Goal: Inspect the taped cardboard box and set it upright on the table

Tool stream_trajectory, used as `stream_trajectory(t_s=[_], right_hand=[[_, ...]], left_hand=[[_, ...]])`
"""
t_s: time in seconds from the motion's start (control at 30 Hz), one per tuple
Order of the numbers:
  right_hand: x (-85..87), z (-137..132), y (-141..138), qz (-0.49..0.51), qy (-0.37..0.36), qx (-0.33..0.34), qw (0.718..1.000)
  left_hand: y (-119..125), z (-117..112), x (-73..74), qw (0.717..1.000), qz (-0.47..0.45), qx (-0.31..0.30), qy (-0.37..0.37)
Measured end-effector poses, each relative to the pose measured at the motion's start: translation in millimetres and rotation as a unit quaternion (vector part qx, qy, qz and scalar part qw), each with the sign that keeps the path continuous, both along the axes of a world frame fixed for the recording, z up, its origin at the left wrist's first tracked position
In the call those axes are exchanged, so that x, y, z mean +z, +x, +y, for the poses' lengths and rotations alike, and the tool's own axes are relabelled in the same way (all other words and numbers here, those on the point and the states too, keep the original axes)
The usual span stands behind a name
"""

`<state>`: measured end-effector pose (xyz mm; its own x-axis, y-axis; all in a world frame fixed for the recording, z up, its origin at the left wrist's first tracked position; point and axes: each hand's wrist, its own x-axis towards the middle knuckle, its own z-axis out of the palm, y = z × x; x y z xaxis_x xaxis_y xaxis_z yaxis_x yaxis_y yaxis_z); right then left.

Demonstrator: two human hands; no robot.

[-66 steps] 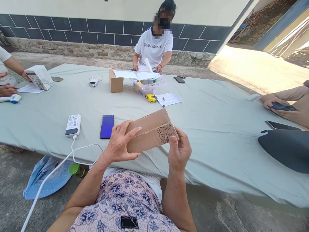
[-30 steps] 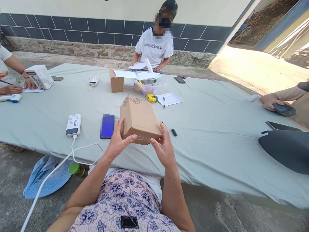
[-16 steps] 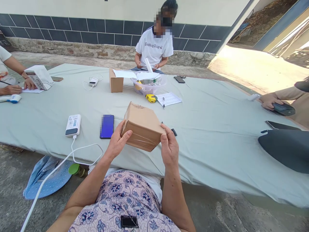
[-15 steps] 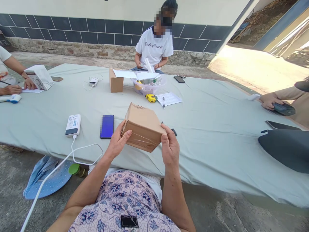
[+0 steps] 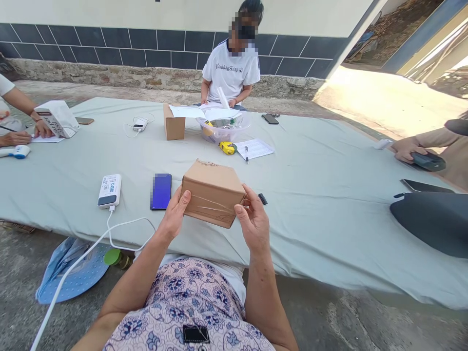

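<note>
A brown cardboard box is held up over the near side of the cloth-covered table, with clear tape along its near face. My left hand grips its left side, thumb on the near face and the other fingers mostly hidden behind. At the opposite end, my right hand is closed on the right side, its thumb by the lower near corner and fingers at the side edge. Left of the box lies a phone with a blue screen. A small black object sits just beyond my right hand.
A white power bank with a cable lies at left. Farther back are a second box, a plastic basin, a yellow tape measure and a paper sheet. People sit opposite and at both sides. A dark visor-like object lies right.
The box has turned and levelled slightly between my hands, its near face now more toward me. My right hand's fingers have shifted lower along its side.
</note>
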<state>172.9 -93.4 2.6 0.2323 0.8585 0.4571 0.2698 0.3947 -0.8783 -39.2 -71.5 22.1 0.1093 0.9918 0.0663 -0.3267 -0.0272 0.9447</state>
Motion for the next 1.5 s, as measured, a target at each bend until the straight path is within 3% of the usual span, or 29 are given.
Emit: stream_trajectory(t_s=[0.2, 0.63, 0.9, 1.17, 1.5], right_hand=[[4.7, -3.4, -2.0, -0.057, 0.004, 0.038, 0.998], [9.0, -7.0, 4.0, -0.152, -0.005, 0.099, 0.983], [4.0, -5.8, 6.3, -0.125, 0.001, 0.090, 0.988], [1.2, -4.2, 8.6, -0.080, 0.003, 0.085, 0.993], [2.0, -4.8, 9.0, -0.032, 0.014, 0.054, 0.998]], left_hand=[[-4.6, 2.9, -2.1, 0.996, -0.047, 0.020, -0.078], [-13.0, 3.6, -1.5, 0.994, -0.065, 0.031, -0.081], [-14.2, -1.4, 7.0, 0.999, -0.016, -0.016, -0.024], [-14.4, -3.9, 11.8, 0.994, 0.083, -0.016, 0.068], [-11.5, -10.8, 22.5, 0.989, 0.129, -0.023, 0.062]])
